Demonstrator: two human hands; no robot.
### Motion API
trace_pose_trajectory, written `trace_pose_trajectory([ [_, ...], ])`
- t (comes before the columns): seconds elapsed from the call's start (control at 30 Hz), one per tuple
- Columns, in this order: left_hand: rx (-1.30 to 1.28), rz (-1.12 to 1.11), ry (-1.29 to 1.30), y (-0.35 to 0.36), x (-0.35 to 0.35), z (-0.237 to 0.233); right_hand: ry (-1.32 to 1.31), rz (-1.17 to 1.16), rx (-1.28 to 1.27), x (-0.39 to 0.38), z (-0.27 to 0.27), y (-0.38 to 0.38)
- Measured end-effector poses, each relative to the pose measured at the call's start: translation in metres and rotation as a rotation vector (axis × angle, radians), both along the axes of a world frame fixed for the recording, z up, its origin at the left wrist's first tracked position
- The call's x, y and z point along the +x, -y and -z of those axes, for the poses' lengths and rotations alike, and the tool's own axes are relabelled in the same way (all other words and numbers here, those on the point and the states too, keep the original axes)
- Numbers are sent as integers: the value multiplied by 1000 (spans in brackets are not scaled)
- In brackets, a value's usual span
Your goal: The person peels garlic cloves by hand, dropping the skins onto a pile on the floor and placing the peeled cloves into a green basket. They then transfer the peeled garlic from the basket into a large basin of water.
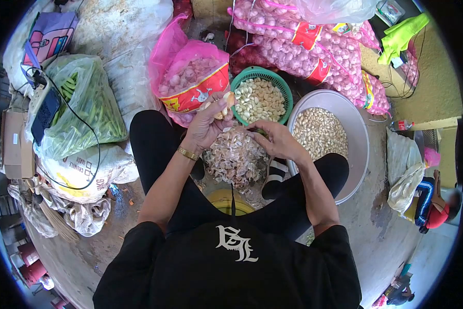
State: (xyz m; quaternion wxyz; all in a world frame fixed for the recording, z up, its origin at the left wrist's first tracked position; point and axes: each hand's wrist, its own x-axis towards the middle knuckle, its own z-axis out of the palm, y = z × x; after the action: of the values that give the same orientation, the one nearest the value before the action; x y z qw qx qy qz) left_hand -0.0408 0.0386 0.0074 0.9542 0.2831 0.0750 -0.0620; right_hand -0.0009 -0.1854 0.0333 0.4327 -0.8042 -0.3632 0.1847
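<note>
Your left hand is partly closed, palm turned in, fingers curled around some garlic; a clove shows at the fingertips, more sits lower in the grip. That reads as a holding hand: cupped so loose pieces stay put, with the end left exposed for the other hand to get at. Your right hand is half curled, thumb and forefinger near each other, just beside the left and apart from the garlic. Can't tell if there's anything in that pinch; the tips are too small and partly hidden. Both hands sit over the near side of the green basket and the heap of skins between your feet, probably so scraps drop straight down. Green basket is just past your hands, holding pale cloves, so likely a short toss. Purple-white tub stands by your right knee, with a broad layer of browner cloves; kept within right-hand reach, I'd guess. Pink mesh sack is open beyond your left knee, bulbs showing, mouth up, which looks like easy left-side access. Filled net sacks are stacked behind the tub, out of your working space. Bag of green pods is off left, well apart from the garlic.
</note>
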Motion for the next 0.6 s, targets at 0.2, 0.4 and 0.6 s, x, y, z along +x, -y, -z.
trace_pose_trajectory([
  [0.2,12,20,-5,-2,0,0,17,-22,-159,-4,-3,-1],
  [0.4,25,45,9,-5,-1,3,-118,29,-33,-2,0,-4],
  [0.6,42,48,-13,-4,-2,-1,-190,-19,86,-1,3,-3],
])
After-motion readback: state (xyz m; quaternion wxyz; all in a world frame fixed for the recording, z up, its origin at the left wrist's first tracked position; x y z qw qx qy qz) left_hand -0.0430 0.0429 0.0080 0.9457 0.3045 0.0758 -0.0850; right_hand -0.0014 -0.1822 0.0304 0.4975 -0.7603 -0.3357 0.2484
